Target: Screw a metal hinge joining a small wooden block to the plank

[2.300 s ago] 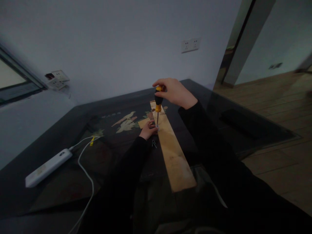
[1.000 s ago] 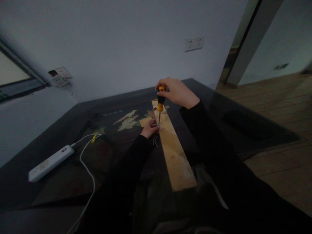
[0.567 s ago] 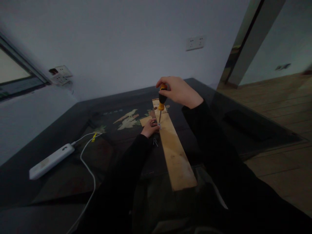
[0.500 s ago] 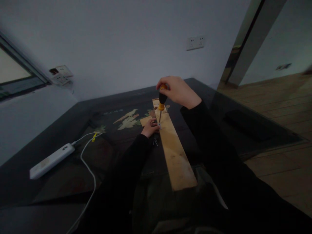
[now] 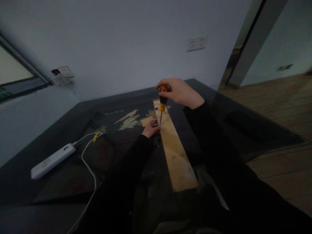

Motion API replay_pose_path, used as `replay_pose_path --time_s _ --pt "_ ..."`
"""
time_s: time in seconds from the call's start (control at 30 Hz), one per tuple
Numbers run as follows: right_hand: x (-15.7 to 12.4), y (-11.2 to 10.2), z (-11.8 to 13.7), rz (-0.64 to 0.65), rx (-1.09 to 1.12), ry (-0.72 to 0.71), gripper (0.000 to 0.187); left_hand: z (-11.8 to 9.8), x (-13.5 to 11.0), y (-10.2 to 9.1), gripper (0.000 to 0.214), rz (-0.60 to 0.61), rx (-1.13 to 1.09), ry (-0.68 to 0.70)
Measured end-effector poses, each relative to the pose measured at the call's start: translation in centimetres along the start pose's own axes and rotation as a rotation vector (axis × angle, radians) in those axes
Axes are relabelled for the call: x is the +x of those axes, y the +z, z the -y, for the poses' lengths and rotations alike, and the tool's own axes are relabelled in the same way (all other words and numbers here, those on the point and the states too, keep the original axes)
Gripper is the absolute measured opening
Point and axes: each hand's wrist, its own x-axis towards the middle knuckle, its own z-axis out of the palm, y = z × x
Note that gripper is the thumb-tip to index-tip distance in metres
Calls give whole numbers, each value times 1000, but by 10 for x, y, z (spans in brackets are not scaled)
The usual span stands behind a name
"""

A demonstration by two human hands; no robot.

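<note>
My right hand (image 5: 180, 92) is wrapped round the yellow-and-black handle of a screwdriver (image 5: 162, 105), held nearly upright. Its shaft points down to a small metal fitting (image 5: 160, 126) at the left edge of a long wooden plank (image 5: 176, 149). The fingers of my left hand (image 5: 150, 128) pinch the fitting against the plank; its exact shape is too small to tell. Just below that hand, a few loose screws (image 5: 156, 143) lie on the dark table. A short piece of wood (image 5: 145, 122) sits behind my left fingers, partly covered.
The plank's near end reaches past the front of the table (image 5: 117, 130), over my lap. At left lies a white power strip (image 5: 53, 161) with a white cable (image 5: 91, 172) running toward me. Behind stands a wall with sockets (image 5: 196, 44); a dark flat object (image 5: 246, 125) lies at right.
The view has shifted very slightly. My right hand is turned a little differently on the screwdriver handle, while my left hand stays at the fitting.
</note>
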Motion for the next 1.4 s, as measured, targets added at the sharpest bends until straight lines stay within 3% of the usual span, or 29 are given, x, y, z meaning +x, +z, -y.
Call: replay_pose_path --time_s 0.17,0.33,0.63,0.87,1.2,1.4 --pt "2 7 4 -81 -96 106 22 -1 -1 0 56 0 -14 -2" --pt "3 16 6 -148 -170 210 33 2 0 -1 56 5 -11 9" --pt "2 2 -5 42 0 -10 23 0 0 -1 58 -14 10 4" --pt "2 13 2 -94 -165 190 32 1 0 0 58 -16 -6 1" --pt "3 -2 -5 91 55 -6 24 0 -1 -1 59 -21 4 11" --pt "3 7 -6 -38 -57 93 22 -2 -3 1 56 -24 17 9"
